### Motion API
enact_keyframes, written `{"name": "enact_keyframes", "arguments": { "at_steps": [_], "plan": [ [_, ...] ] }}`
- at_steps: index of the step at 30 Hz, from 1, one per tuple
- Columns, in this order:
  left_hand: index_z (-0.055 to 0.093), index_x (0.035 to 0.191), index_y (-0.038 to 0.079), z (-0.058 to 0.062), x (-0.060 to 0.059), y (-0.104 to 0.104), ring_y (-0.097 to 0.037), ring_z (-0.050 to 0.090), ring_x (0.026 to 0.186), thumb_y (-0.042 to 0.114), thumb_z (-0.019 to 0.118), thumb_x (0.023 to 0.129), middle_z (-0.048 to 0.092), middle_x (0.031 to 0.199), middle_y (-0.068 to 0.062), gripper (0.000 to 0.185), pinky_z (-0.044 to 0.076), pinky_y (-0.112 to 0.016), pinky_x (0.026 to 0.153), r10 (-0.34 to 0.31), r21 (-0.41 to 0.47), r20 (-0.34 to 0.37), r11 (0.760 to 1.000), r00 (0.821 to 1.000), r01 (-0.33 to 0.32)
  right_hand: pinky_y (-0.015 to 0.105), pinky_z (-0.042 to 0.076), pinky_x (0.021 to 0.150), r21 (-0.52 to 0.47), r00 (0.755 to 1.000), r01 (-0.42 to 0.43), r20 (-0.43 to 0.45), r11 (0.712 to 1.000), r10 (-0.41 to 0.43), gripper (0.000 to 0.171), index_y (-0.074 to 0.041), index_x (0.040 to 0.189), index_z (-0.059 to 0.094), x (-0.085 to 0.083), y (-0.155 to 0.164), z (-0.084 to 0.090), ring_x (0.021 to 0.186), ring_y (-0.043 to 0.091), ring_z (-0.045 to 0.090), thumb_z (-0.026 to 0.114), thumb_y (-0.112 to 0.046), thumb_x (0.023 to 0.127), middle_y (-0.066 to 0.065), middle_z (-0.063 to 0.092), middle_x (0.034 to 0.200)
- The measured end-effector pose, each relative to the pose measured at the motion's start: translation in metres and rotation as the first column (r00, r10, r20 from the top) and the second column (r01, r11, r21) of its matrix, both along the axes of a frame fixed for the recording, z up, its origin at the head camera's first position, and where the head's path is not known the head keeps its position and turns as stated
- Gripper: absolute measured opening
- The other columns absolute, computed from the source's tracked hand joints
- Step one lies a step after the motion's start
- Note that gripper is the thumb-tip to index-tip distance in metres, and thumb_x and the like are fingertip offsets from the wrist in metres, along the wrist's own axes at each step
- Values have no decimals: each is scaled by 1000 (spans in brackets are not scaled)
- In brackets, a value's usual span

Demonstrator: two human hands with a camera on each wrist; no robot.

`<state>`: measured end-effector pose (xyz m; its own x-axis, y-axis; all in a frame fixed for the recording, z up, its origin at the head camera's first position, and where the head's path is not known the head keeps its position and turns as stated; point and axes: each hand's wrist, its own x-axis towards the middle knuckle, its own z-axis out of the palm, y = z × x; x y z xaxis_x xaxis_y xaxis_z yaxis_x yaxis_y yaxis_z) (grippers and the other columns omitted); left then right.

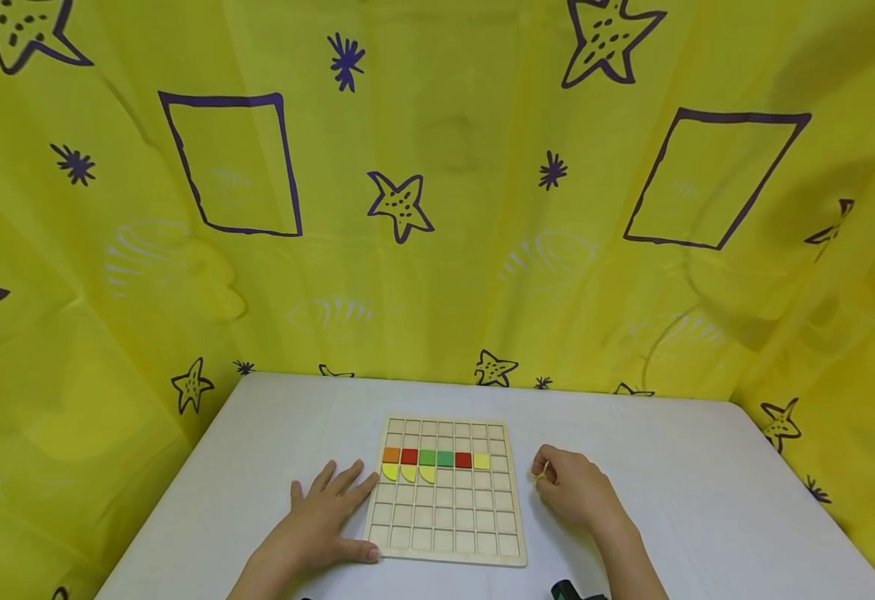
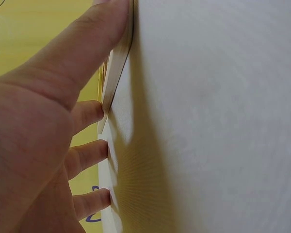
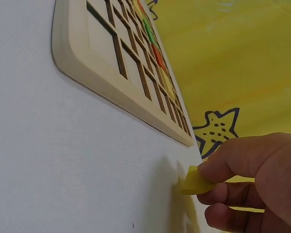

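Bare table right of the grid board — left hand against its left edge.

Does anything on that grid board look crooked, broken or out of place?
Nothing stands out. The board lies flat on the table, its coloured pieces sitting in their squares. The left hand rests flat against its edge; the right hand pinches a yellow piece beside it.

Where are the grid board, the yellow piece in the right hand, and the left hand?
Board [image 1: 445, 533], head view, bare lower cells.
Yellow piece [image 3: 195, 182], right wrist view, its exposed end.
Left hand [image 1: 321, 521], head view, back of the hand.
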<state>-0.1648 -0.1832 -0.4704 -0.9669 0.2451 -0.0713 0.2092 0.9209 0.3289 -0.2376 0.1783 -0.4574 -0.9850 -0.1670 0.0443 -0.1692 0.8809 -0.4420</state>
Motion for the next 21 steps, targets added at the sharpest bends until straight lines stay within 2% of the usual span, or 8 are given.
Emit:
{"name": "enact_keyframes", "arguments": {
  "at_steps": [6, 9, 14, 16, 21],
  "plan": [
    [33, 138, 32, -1, 0, 0, -40, 14, 135, 77, 55, 53, 28, 147, -2, 98, 4, -78, 88, 3, 0, -8, 1000, 1000, -3, 26, 29, 48, 1, 1000, 2, -25, 1000, -2, 15, -23, 71, 51, -2, 2, -3, 52, 10, 40, 63, -14, 69, -7, 44, 57],
    [33, 138, 32, -1, 0, 0, -39, 14, 135, 77, 55, 53, 28, 147, -2, 98, 5, -77, 89, 3, -5, -17, 1000, 1000, -3, 25, 30, 49, 9, 1000, 9, -25, 1000, -9, 14, -24, 73, 53, -3, 2, -4, 54, 10, 41, 63, -15, 69, -8, 46, 58],
    [33, 138, 32, -1, 0, 0, -40, 14, 135, 77, 55, 54, 28, 147, -2, 98, 5, -77, 88, -1, -7, -17, 1000, 1000, 1, 30, 42, 65, -17, 1000, 12, -24, 1000, -12, 18, -32, 86, 63, -2, 1, -5, 72, 8, 51, 56, -17, 80, -11, 59, 79],
    [33, 138, 32, -1, 0, 0, -40, 14, 135, 77, 55, 54, 28, 147, -2, 98, 5, -77, 88, -2, -8, -19, 1000, 1000, 2, 30, 42, 70, -35, 999, 15, -30, 999, -16, 17, -32, 86, 64, -2, 0, -5, 77, 8, 51, 55, -18, 82, -12, 60, 84],
    [34, 138, 32, 0, 1, -1, -39, 15, 135, 77, 55, 55, 28, 147, -1, 97, 5, -77, 89, -2, -10, -24, 1000, 1000, 1, 24, 40, 61, -131, 1000, 9, -24, 991, -12, 8, -28, 82, 64, -6, -2, -5, 66, 8, 49, 66, -21, 78, -11, 56, 69]
  ]
}}
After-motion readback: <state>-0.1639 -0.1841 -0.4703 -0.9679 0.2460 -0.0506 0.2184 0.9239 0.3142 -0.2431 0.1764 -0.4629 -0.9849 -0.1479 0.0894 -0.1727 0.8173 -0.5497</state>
